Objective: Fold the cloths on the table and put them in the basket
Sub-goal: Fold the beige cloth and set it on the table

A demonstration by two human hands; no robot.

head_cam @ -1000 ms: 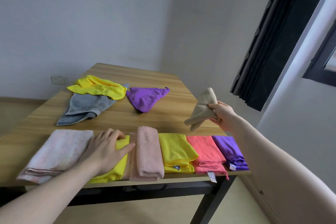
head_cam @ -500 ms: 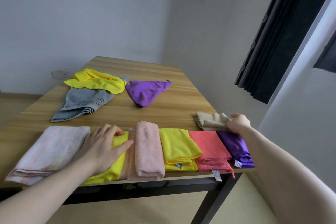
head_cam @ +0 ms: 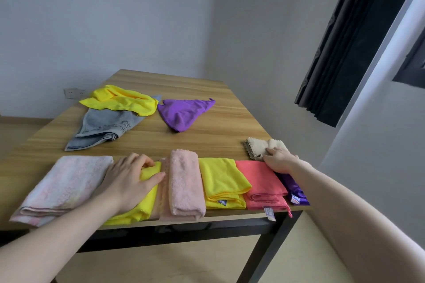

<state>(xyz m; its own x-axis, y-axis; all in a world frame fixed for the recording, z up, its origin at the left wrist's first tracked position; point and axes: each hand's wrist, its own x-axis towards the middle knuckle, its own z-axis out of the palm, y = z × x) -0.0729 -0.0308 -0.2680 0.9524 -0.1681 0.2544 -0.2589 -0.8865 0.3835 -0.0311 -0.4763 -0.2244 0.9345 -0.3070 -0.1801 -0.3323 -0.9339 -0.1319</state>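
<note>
Head view: beige cloth (head_cam: 264, 147) soft, light, limp, judged easy to bunch; lies on table (head_cam: 207, 89) just beyond right hand (head_cam: 279, 159), fingertips pressing its near edge, no closed grip. Best taken by corners or folded edge. Left hand (head_cam: 128, 181) flat, fingers spread, resting on folded yellow cloth (head_cam: 149, 202). Folded row between hands: pink cloth (head_cam: 185, 181), second yellow, coral cloth (head_cam: 262, 181). Beyond hands, unfolded: grey cloth (head_cam: 103, 126), purple cloth (head_cam: 184, 112). Basket not visible. Nothing blocks reach.
</note>
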